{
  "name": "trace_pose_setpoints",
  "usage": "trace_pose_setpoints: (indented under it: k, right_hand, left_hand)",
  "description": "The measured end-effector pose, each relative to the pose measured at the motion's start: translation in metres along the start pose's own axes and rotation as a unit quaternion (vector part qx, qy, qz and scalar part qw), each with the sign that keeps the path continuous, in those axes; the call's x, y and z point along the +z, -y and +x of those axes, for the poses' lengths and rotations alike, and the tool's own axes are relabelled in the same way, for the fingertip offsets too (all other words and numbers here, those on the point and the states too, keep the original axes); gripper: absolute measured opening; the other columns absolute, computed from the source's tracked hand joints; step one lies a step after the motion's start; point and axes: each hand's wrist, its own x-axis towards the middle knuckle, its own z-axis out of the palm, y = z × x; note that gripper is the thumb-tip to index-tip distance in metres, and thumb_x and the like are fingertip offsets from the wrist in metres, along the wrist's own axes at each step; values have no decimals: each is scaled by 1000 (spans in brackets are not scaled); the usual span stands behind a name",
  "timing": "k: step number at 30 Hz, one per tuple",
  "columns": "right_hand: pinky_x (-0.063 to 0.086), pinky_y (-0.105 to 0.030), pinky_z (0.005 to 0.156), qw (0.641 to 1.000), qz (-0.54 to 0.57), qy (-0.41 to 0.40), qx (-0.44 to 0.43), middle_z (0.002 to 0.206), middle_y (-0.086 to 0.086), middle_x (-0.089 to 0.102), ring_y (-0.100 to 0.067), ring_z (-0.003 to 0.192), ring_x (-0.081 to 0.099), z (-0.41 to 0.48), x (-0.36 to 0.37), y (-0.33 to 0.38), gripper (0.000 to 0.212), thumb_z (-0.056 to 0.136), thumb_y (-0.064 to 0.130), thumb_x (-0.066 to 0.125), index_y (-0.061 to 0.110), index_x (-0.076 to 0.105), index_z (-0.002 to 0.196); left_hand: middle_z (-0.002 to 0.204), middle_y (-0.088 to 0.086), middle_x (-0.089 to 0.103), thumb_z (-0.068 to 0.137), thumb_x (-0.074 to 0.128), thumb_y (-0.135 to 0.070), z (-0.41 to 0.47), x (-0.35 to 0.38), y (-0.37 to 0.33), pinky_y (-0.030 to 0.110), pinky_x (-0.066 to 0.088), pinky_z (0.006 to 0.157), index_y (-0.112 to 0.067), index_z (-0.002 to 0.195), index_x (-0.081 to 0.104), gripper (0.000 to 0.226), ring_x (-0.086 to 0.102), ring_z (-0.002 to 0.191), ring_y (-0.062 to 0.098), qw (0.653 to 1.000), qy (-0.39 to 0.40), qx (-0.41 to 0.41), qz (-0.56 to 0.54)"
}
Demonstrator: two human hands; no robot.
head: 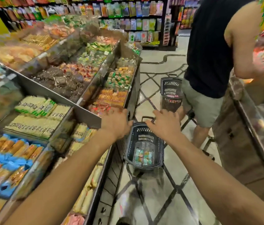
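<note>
Basket (144, 143) is sitting on the floor, right of the snack bins (116, 88); we are hovering our spread right hand (165, 125) over its handle (145, 117), left hand (115, 124) too blurred to judge, aiming dead centre.

- Our left hand (115, 125) and right hand (166, 125) meet at the far rim of a dark basket (144, 138) on the floor at six o'clock.
- Wrapped packets (142, 157) lie in its bottom.
- Snack bins (72, 82) fill nine o'clock.
- Another person (209, 46) stands at two o'clock beside a second basket (171, 88).
</note>
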Motion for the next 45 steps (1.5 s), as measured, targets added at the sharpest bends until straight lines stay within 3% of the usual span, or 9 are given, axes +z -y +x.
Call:
trace_pose_setpoints:
  k: [4,15,20,25,29,32,40,42,45]
  right_hand:
    - [37,-54,109,999,-2,9,37,122,-6,68,-31,118,60,46,26,-21,63,89,72,37,27,64,125]
    - [38,-53,108,993,-12,79,90,129,-13,66,-36,123,59,177,101,-54,60,95,64,47,22,59,136]
    - [40,-52,109,980,16,155,126,124,-10,67,-34,122,60,212,167,-69,58,93,67,47,23,61,128]
    - [38,-56,112,964,53,226,128,128,-12,64,-36,124,57,233,235,-95,55,97,64,46,21,58,129]
    - [38,-54,113,953,54,271,126,133,-13,63,-38,126,56,234,304,-114,58,99,63,47,23,56,140]
    - [46,-51,104,944,65,297,129,121,-14,66,-39,115,61,228,359,-124,53,96,60,51,22,58,133]
    - [53,-43,74,936,77,320,127,92,-16,67,-41,90,67,201,508,-128,36,94,44,66,11,67,110]
    - [52,-40,73,931,80,329,138,98,-15,68,-39,94,67,198,547,-127,36,94,43,66,13,66,114]
    - [51,-37,72,922,101,340,157,106,-14,69,-36,100,68,194,605,-124,45,94,42,60,15,64,129]
  left_hand:
    - [148,18,49,104,40,-57,62,12,-15,54,38,114,-19,152,41,61,43,140,41,999,21,32,-2]
    - [144,22,53,104,42,-55,243,64,-32,54,39,109,-12,146,46,60,48,134,43,992,79,94,10]
    - [146,21,53,104,44,-54,302,120,-41,53,36,112,-12,151,40,63,47,136,41,987,134,85,8]
    - [136,18,60,104,43,-50,338,193,-57,53,41,108,-15,140,51,51,53,128,40,983,175,55,-32]
    - [133,19,60,102,46,-48,353,262,-77,52,42,105,-13,140,49,51,54,125,42,971,232,39,-39]
    - [135,21,59,103,45,-47,360,320,-91,52,42,105,-11,147,43,57,53,127,43,963,267,30,-28]
    - [132,23,61,105,38,-45,359,489,-103,50,41,104,-9,134,54,50,55,126,42,944,330,18,-22]
    - [121,22,65,100,51,-40,355,529,-101,49,46,99,-8,125,60,41,61,116,40,942,334,18,-3]
    - [86,17,68,75,80,-33,353,585,-98,44,58,75,-9,95,68,34,70,79,34,937,343,31,52]
